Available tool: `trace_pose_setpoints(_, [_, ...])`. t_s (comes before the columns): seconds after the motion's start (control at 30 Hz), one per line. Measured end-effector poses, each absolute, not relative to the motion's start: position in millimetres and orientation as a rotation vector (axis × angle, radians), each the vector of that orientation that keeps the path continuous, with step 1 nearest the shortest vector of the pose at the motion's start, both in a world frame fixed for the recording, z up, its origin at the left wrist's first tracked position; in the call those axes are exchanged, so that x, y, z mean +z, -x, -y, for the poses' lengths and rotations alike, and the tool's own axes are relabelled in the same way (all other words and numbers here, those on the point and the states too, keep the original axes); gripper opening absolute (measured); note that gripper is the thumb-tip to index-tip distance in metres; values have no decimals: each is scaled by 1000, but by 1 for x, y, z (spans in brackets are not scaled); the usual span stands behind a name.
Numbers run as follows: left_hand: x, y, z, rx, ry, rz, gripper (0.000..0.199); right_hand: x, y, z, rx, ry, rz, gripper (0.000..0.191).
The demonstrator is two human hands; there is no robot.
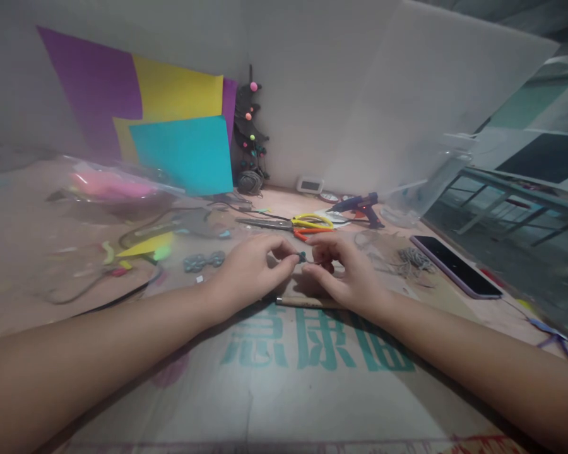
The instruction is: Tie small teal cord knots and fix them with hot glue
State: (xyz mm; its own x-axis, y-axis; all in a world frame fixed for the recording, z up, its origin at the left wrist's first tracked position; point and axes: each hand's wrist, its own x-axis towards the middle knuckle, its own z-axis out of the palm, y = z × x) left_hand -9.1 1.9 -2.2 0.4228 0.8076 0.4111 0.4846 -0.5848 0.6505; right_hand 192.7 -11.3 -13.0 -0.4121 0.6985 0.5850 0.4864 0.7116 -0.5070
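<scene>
In the middle of the head view, my left hand (258, 265) pinches a small dark green piece (302, 256) between thumb and fingertips. Facing it closely, my right hand (338, 272) has its fingers curled and drawn together beside the piece. A thin strand seems to run from the piece to the right fingertips, but it is too small to make out well. Below the hands lies a wooden-handled tool (307, 302), partly covered by the right hand. Just left of my left hand rests a cluster of blue-grey rounded pieces (203, 260).
Scissors (312, 222) with yellow and orange handles lie behind the hands, near a glue gun (360, 205). To the right are grey yarn (414, 261) and a phone (457, 268). Coloured sheets (184, 151) and a dark tree-shaped decoration (248, 123) stand behind. A plastic bag (113, 183) sits left.
</scene>
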Motion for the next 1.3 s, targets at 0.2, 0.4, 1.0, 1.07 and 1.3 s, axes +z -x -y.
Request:
trace_pose_setpoints(0.2, [-1, 10, -2, 975, -2167, -1068, 19, -10, -192, 11, 13, 855, 2109, 15])
trace_pose_setpoints(0.4, [-3, 9, -3, 971, -2116, -1100, 19, -7, -194, 10, -57, 884, 2136, 2])
trace_pose_setpoints(1.0, [1, 9, -2, 968, -2070, -1041, 19, -7, -191, 17, -68, 869, 2164, 3])
trace_pose_setpoints(1.07, [1, 8, -2, 962, -2072, -1037, 18, -7, -192, 17, -73, 863, 2157, 2])
trace_pose_setpoints(1.3, [0, 9, -2, 909, -2068, -1067, 20, -6, -192, 16, -97, 827, 2159, 4])
